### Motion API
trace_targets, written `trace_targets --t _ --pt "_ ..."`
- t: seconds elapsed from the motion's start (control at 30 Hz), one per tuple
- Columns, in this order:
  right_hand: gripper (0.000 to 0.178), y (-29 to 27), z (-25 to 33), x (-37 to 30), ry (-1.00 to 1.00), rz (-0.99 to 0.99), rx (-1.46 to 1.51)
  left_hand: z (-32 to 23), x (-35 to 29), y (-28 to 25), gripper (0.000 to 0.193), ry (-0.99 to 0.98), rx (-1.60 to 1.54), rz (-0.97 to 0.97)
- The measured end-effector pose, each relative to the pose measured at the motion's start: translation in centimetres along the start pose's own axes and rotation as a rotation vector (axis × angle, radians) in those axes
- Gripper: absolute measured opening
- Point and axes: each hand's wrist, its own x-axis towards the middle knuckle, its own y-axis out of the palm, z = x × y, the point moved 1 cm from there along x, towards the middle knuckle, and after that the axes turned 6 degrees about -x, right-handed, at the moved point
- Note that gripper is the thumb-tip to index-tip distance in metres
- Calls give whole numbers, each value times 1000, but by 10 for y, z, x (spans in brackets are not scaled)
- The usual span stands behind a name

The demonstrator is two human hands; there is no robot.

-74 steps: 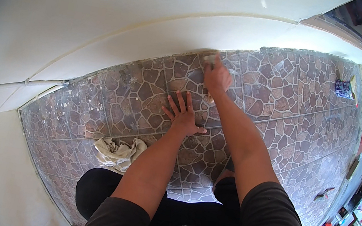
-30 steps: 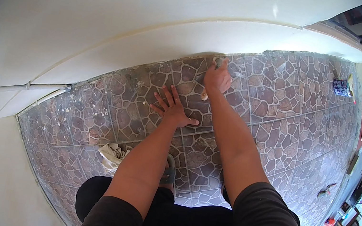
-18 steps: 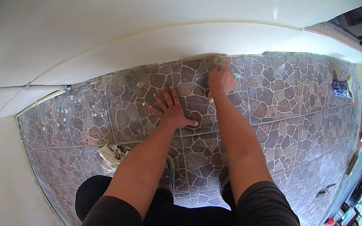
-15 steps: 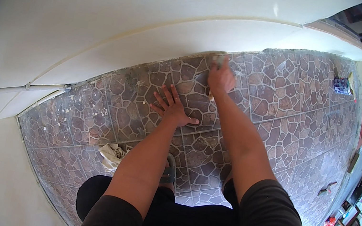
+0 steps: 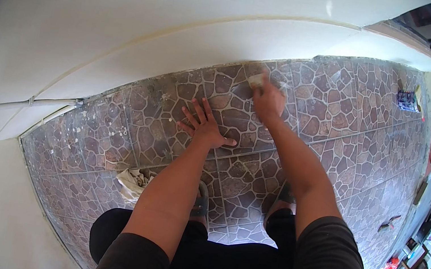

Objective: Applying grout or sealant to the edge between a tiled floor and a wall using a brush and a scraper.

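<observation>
Right hand [image 5: 269, 102] clamps a scraper-like tool [image 5: 256, 80] (light, stiff, I'd say; hold behind its pale end); left hand [image 5: 207, 132] splays flat.

So the right hand [image 5: 269, 103] had backed off from the foot of the wall [image 5: 232, 37] compared with half a second before, and sat a bit further right too. The pale-headed tool [image 5: 256, 81] came back with it, leaving more floor [image 5: 236, 181] between it and the wall, and its handle end no longer poked out behind the palm. The right forearm [image 5: 302, 164] had swung outward, uncovering more of the right sandal [image 5: 283, 195]. Versus the oldest shot, the left sandal [image 5: 201, 206] had come into view, and the left forearm [image 5: 166, 201] covered more of the cream cloth [image 5: 131, 184].
</observation>
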Motion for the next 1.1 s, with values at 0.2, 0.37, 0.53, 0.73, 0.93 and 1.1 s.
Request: trace_targets --t 0.2,0.37,0.53,0.73,0.93,1.1 --pt "58 -6 -2 -1 -101 -34 -2 -6 -2 0 172 -3 13 -6" --pt "57 -10 0 -2 -148 48 22 -3 0 2 173 10 18 -24" --pt "57 -15 -3 -3 -231 104 29 -2 -2 1 172 -2 5 -21" --pt "56 -12 0 -7 -201 89 45 -3 0 2 173 -16 11 -20" --pt "54 -20 -2 -3 -196 202 -10 0 -1 0 172 -5 4 -27" --pt "54 -15 -26 5 36 -105 16 -8 -5 -2 173 -5 13 -6"
